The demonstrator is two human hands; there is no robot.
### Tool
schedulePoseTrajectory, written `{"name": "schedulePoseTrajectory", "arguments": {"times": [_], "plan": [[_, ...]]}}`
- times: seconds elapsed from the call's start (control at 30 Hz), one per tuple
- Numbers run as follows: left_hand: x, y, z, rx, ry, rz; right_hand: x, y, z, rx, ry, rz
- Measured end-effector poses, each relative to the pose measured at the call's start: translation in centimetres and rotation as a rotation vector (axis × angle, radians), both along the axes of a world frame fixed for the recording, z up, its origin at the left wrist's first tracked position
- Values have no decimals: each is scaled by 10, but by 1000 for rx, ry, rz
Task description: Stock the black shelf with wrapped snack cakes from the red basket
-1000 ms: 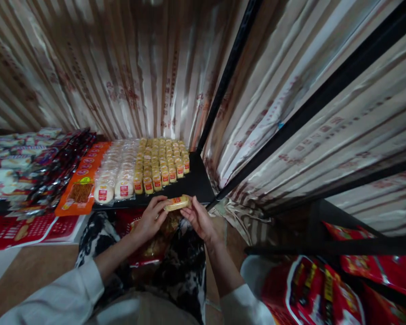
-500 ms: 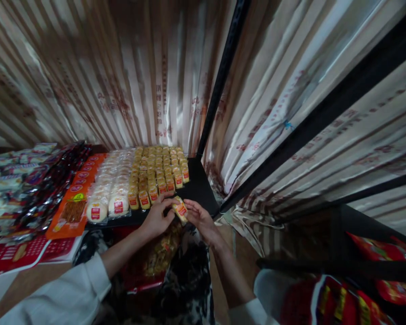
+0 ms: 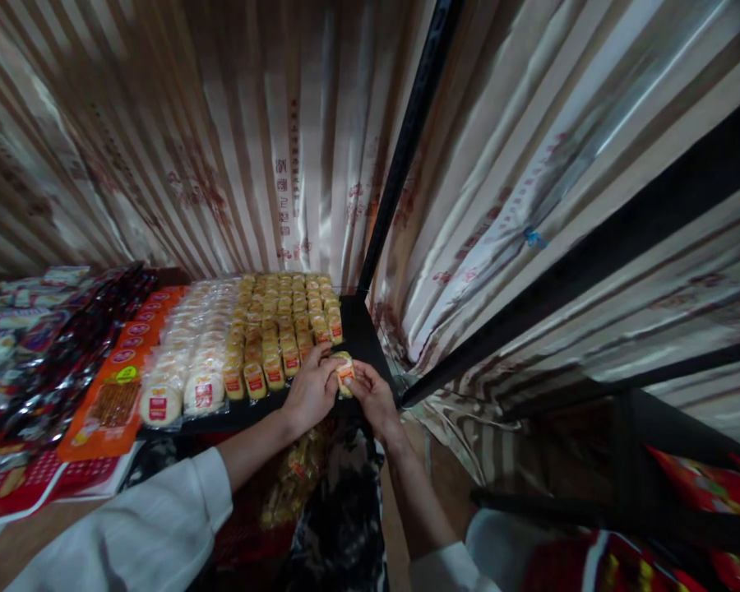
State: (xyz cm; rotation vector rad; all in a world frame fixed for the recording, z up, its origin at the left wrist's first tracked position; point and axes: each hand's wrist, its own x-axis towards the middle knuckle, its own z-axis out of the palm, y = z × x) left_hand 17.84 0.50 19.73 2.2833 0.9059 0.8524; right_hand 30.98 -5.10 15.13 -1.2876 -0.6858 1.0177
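Both my hands pinch one small yellow snack packet [image 3: 344, 370] with a red label, over the front right part of a black shelf [image 3: 361, 337]. My left hand [image 3: 312, 390] grips its left side and my right hand [image 3: 372, 394] its right side. The packet stands roughly upright just to the right of the rows of the same yellow packets [image 3: 284, 321] laid on the shelf. Left of those rows lie round white buns [image 3: 185, 370] in clear wrap with red labels.
Orange packs [image 3: 114, 386] and dark and pale snack bags [image 3: 30, 345] fill the shelf's left. A black upright post [image 3: 400, 164] stands at the back right corner before a shiny striped curtain [image 3: 252, 148]. Red bags [image 3: 703, 485] lie at lower right under black bars.
Both hands have carried the packet up and forward from the shelf's front edge onto the shelf beside the yellow rows. It turned from lying sideways to standing upright.
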Motion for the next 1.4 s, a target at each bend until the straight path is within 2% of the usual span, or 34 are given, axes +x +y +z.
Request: {"name": "schedulePoseTrajectory", "arguments": {"times": [0.1,0.2,0.27,0.37,0.53,0.7,0.87,1.07,1.23,1.4], "plan": [[7,4,3,53,76,18,7,17,-17,-14,-41,-155],[15,4,-2,-45,132,-59,16,36,-30,-12,-98,-227],[21,4,-9,-135,136,-70,21,48,-34,-4,-135,-236],[32,6,-20,-248,104,-17,26,64,-35,-5,-203,-234],[42,12,-32,-320,98,38,28,81,-39,-40,-354,-178],[40,19,-42,-324,88,53,28,88,-44,-132,-579,-188],[37,22,-54,-294,55,39,24,91,-46,-129,-578,-147],[38,26,-67,-317,22,70,18,90,-48,-125,-710,-144],[36,25,-72,-350,-4,76,16,87,-52,-91,-626,-171],[27,15,-63,-360,27,111,17,85,-53,-37,-542,-207]]}}
